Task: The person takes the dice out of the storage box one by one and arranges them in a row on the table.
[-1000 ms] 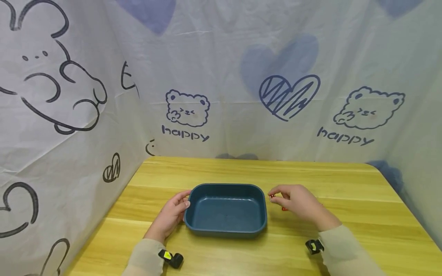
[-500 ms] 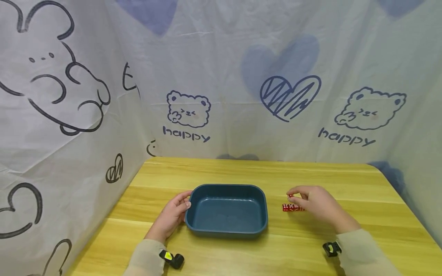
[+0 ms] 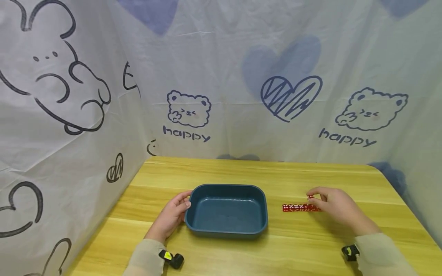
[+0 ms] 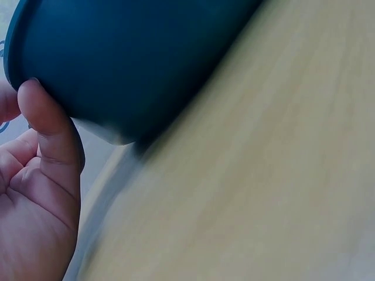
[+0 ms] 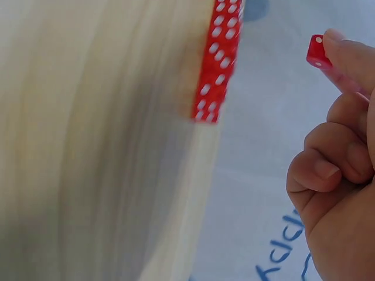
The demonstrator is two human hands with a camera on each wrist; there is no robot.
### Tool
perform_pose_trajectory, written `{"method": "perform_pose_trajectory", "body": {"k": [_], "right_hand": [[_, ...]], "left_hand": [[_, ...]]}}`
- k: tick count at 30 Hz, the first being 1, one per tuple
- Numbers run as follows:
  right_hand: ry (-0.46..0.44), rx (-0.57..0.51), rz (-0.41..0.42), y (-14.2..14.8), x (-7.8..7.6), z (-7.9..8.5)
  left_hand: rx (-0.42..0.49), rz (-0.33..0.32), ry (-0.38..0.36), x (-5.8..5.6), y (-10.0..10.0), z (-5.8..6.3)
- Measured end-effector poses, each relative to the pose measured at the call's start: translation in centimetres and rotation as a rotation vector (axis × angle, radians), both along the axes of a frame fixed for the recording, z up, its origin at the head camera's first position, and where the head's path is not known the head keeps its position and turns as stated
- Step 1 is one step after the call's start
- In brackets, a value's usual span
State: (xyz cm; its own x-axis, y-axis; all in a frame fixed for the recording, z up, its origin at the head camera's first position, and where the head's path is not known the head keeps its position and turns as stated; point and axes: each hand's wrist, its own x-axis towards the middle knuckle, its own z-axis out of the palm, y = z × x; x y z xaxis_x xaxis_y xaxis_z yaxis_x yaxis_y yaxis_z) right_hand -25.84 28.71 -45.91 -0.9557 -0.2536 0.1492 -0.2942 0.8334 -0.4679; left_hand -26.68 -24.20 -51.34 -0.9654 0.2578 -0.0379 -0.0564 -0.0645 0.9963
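Observation:
A dark teal rectangular plastic bin (image 3: 226, 232) stands on the table. My left hand (image 3: 170, 217) holds its left end; in the left wrist view the thumb (image 4: 50, 126) lies against the bin's outer wall (image 4: 135, 64), and the other fingers are partly hidden. To the right of the bin lies a straight row of red dice (image 3: 297, 207) with white dots, pressed side by side. Over the row's right part, my right hand (image 3: 336, 205) pinches one red die (image 5: 316, 51) between thumb and forefinger. Its other fingers are curled in. The hand covers part of the row in the head view.
The yellow wood-grain table (image 3: 241, 257) reaches back to a hanging white cloth (image 3: 235, 126) with heart and bear drawings. Another cloth side (image 3: 79, 161) borders the table on the left. Each wrist wears a small black camera (image 3: 174, 260).
My right hand has moved rightward from beside the bin, along the row, with the die between its fingertips. More of the row shows now. The left hand and bin stay put.

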Motion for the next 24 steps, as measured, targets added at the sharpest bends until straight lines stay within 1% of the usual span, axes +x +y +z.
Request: {"method": "perform_pose_trajectory", "body": {"k": [7,11,15,21,24], "right_hand": [[-0.065,0.017,-0.032,2.1,0.0,-1.2],[-0.077,0.023,-0.039,3.0,0.1,-1.7],[-0.083,0.045,-0.035,3.6,0.1,-1.9],[-0.127,0.053,-0.004,4.6,0.0,-2.3],[-0.146,0.069,-0.013,5.5,0.0,-2.4]], "left_hand": [[0.003,-0.007,-0.002,0.2,-0.2,-0.2],[-0.002,-0.004,-0.005,0.4,-0.4,-0.3],[-0.005,-0.005,-0.001,0.4,-0.4,-0.3],[0.004,0.006,-0.003,0.4,-0.1,-0.1],[0.006,0.007,0.005,0.2,0.2,0.1]]}}
